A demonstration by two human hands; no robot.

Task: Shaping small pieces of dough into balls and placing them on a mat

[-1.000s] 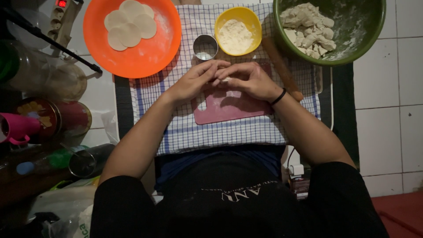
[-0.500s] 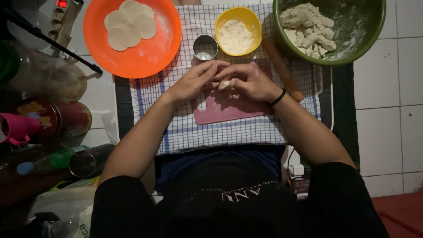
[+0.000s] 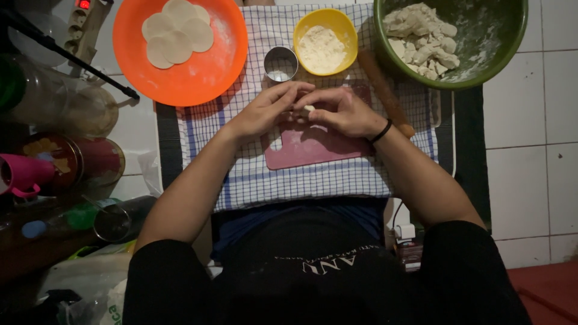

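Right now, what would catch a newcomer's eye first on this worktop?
Both hands, left hand and right hand, meet over a pink cutting board, pinching a small piece of dough. Behind them sit an orange plate with round dough discs and a green bowl of dough chunks.

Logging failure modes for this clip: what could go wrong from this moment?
1. The dough piece is small and pinched between left hand and right hand; it could tear or slip.
2. The rolling pin lies by the right wrist; a nudge might roll it.
3. The metal ring cutter stands near the fingers and could tip.
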